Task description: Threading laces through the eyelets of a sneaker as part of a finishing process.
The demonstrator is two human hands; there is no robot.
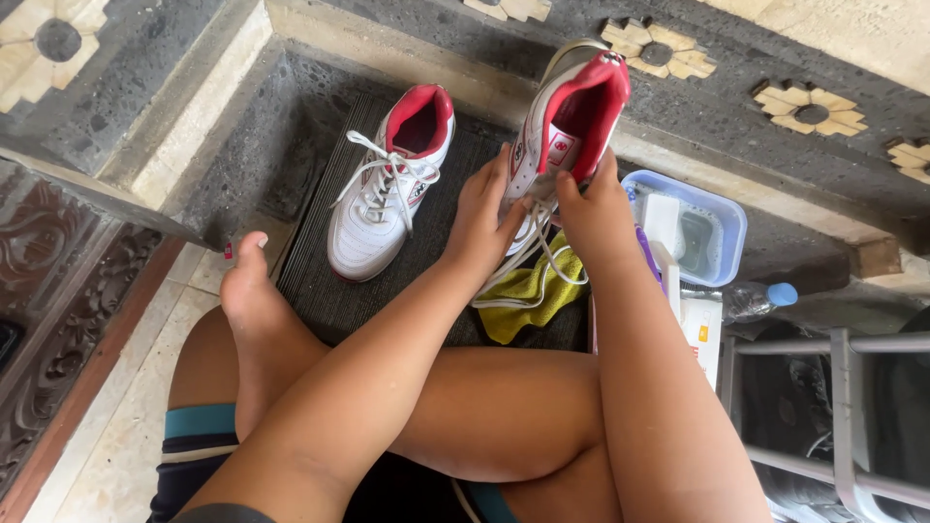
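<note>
Shoe (567, 121) with red lining: your left hand (481, 225) and right hand (596, 215) each grip it, laces loose; second shoe (387, 184) lies untouched on the mat (320, 281).

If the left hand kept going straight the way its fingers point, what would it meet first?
The left hand already grips the raised shoe, fingers pointing up and away. Straight on, it would press along that shoe's side; beyond it probably the stone step, though depth is unclear.

Dark stone step (291, 107), pale tiled floor (126, 426), carved wooden panel (58, 291), daylight
</note>
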